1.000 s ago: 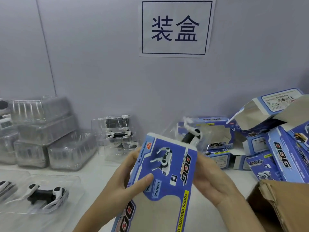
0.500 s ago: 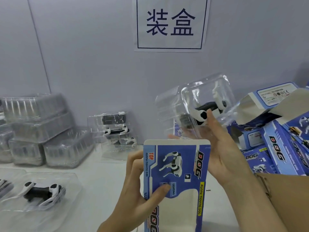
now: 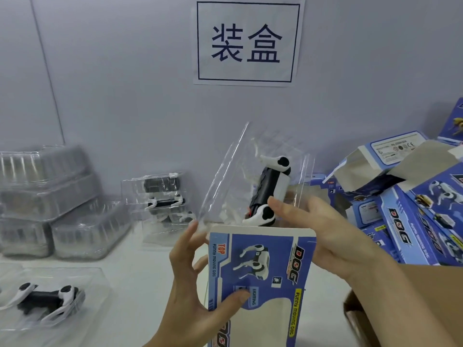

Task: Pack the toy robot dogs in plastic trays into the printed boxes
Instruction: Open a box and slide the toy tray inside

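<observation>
My left hand (image 3: 190, 279) grips a blue printed box (image 3: 260, 274) upright by its left edge, thumb on the front panel. Its open top points away from me. My right hand (image 3: 323, 236) holds a clear plastic tray (image 3: 233, 176) with a black and white toy robot dog (image 3: 271, 189) in it. The tray stands on end, its lower end at the box's open top. Another toy dog in a tray (image 3: 47, 299) lies flat at the lower left. More filled trays (image 3: 162, 196) are stacked at the back centre.
Empty clear trays (image 3: 50, 199) are piled at the back left. Several blue printed boxes (image 3: 406, 221) lie heaped on the right, some with open flaps. A brown cardboard carton (image 3: 411, 309) fills the lower right corner. A white sign (image 3: 248, 41) hangs on the grey wall.
My right hand has turned the tray upright and lowered it from above the box to the box's open top. My left hand kept its grip on the box.
</observation>
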Demonstrator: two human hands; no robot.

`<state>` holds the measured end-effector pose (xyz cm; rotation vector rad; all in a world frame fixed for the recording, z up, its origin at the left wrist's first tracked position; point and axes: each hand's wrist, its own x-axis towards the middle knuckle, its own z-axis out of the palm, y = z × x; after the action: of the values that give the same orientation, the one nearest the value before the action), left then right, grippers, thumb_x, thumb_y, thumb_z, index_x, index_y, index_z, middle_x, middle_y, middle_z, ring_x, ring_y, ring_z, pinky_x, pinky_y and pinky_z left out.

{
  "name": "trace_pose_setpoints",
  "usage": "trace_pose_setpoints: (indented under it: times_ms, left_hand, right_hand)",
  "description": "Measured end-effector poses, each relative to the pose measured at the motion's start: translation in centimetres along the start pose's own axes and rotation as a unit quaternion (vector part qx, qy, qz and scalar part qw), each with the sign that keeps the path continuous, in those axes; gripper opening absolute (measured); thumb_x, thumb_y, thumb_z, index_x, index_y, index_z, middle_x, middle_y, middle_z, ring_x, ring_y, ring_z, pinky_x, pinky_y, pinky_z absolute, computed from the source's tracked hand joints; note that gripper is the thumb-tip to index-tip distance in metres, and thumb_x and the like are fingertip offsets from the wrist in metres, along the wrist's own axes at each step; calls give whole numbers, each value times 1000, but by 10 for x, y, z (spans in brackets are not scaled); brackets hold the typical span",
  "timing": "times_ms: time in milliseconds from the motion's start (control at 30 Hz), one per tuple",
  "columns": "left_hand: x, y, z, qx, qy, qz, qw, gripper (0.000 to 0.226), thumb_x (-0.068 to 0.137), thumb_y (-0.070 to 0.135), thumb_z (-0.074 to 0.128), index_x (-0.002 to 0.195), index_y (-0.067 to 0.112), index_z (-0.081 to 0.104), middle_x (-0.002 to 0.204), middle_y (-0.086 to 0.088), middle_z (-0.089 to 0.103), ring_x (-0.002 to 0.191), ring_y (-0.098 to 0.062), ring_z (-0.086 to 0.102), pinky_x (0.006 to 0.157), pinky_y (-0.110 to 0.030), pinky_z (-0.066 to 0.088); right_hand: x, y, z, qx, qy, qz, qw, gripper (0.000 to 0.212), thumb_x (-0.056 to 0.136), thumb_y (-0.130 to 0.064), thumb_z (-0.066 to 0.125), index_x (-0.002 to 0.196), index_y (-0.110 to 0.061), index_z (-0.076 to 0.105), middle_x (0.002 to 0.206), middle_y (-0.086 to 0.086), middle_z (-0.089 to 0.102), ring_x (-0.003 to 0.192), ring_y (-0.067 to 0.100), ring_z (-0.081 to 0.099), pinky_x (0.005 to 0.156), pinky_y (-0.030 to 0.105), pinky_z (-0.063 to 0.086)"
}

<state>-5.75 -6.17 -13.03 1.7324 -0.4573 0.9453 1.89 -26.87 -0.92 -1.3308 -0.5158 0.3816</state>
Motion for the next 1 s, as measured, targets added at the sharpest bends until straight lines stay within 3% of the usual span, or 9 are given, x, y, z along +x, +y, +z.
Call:
trace_pose_setpoints:
  times_ms: [133,267,367,467,533,633,767,867,1000]
  left_hand:
    - [-3,-1,-2,9,-8,-38,999,101,71,48,85,146,70,20,143,25,48,133,-12,58,94,-51,61]
    - [-3,-3,-3,30,-8,-18,999,83,76,47,84,141,62,35,138,18,48,128,-17,61,93,-40,62]
    - [-3,-5,-2,38,-5,21,999,70,80,48,81,137,52,42,136,18,46,128,-18,58,87,-39,64]
    - [-2,-4,-3,56,9,33,998,53,86,66,73,130,57,45,135,20,45,130,-16,55,92,-29,60]
    - [-1,-5,-3,73,13,32,997,49,87,69,69,129,56,47,134,18,45,131,-17,53,96,-26,56]
    - [-1,-6,-4,78,10,47,996,46,90,63,69,129,50,48,132,17,44,128,-16,54,97,-19,51]
    - [-2,-6,-3,68,16,52,996,46,87,49,73,122,50,44,128,17,44,123,-14,55,96,-18,49]
    - [-1,-6,-1,59,18,33,998,47,86,46,73,122,52,43,128,15,46,124,-17,55,96,-20,51]
    - [-4,-6,-3,46,17,13,999,52,86,49,72,127,53,40,133,14,50,124,-19,59,98,-25,53]
  right_hand:
    - [-5,-5,0,-55,-16,2,998,60,71,-40,84,122,-19,61,106,6,80,94,28,79,64,34,64]
    - [-9,-11,-4,-128,24,-16,991,104,56,-59,95,145,-28,51,129,-1,71,118,29,70,96,57,59]
    - [-12,-9,-7,-193,21,-30,980,115,42,-78,88,143,-38,50,131,-6,70,123,26,67,101,57,55]
    - [-13,-7,-9,-231,9,-59,971,87,51,-73,85,128,-51,52,116,-24,73,111,8,71,85,35,63]
    - [-9,-4,-10,-246,-14,-73,966,71,64,-44,92,121,-52,51,109,-32,71,105,-5,69,71,21,61]
    - [-2,6,-14,-255,-54,-76,962,79,73,-3,89,126,-49,51,118,-20,71,116,2,67,77,28,63]
    - [1,16,-13,-169,-60,-70,981,51,70,-26,84,108,-56,67,107,-22,75,108,-1,70,68,32,65]
    - [0,25,-2,-127,3,-107,986,13,85,-56,75,95,-63,72,108,-28,75,108,-6,69,82,22,62]
    - [-2,45,3,-48,68,-103,991,32,76,-67,64,96,-47,79,106,-15,79,101,5,74,64,19,60]
